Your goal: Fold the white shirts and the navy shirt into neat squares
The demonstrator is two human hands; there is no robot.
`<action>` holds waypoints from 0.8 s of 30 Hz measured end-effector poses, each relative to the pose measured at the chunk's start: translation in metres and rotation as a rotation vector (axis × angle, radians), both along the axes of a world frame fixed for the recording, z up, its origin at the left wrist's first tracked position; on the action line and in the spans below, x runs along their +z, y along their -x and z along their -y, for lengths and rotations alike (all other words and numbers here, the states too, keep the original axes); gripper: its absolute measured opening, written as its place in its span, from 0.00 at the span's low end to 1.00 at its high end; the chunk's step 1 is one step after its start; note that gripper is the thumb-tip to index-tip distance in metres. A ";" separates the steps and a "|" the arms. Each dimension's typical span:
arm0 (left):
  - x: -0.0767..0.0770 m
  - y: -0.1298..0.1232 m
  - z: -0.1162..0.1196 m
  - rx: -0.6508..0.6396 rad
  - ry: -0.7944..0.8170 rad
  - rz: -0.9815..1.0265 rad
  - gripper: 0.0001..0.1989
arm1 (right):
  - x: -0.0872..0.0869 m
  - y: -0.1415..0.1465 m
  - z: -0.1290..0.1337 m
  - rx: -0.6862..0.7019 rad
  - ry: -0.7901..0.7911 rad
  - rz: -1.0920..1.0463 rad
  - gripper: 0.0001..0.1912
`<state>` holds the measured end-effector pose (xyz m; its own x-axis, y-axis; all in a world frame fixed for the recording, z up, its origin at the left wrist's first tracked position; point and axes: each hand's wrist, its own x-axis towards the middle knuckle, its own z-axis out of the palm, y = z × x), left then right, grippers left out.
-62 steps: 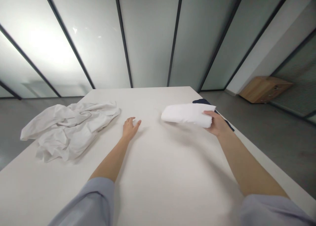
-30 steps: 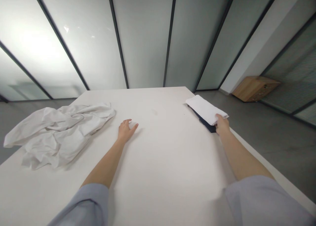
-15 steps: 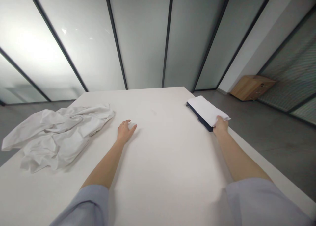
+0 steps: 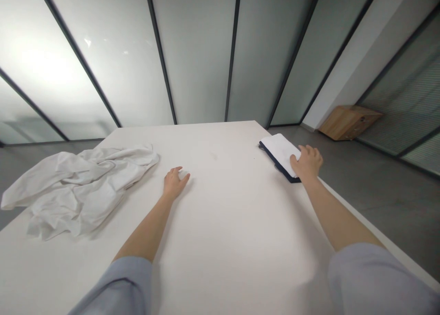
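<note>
My left hand (image 4: pixel 174 183) rests on the white table (image 4: pixel 220 241) with thumb and fingers apart, to the right of a crumpled white cloth (image 4: pixel 92 182). At the table's right side lies a folded white cloth (image 4: pixel 280 150) on top of a folded dark navy piece (image 4: pixel 277 166), whose edge shows along the left and near sides. Over the near right corner of this stack is my right hand (image 4: pixel 308 163), fingers spread and thumb apart. It hides that corner, and whether it touches the cloth is unclear.
A wooden cabinet (image 4: pixel 349 121) stands on the grey floor (image 4: pixel 381 182) beyond the table's right edge. Frosted glass panels (image 4: pixel 199 53) with dark frames rise behind the table. The crumpled cloth reaches the table's left edge.
My right hand has let go of the near edge of the folded white cloth, lifted slightly and spread its fingers. The left hand and the crumpled cloth have stayed in place.
</note>
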<state>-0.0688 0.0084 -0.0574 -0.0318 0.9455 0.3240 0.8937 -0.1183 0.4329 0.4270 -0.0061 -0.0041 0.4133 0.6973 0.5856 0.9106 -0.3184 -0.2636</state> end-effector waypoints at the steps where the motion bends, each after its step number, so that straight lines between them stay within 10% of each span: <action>1: 0.000 0.000 0.000 -0.002 0.000 0.000 0.23 | 0.001 0.002 -0.004 -0.013 0.105 0.016 0.27; 7: 0.002 0.001 0.001 -0.011 0.019 0.008 0.23 | -0.016 -0.001 -0.015 -0.053 0.602 -0.003 0.34; 16: 0.005 -0.002 0.002 -0.010 0.047 -0.019 0.22 | -0.005 0.054 -0.019 0.176 0.239 0.208 0.30; 24: 0.009 -0.005 0.005 -0.041 0.075 -0.063 0.19 | -0.032 0.175 -0.025 0.585 0.392 0.236 0.23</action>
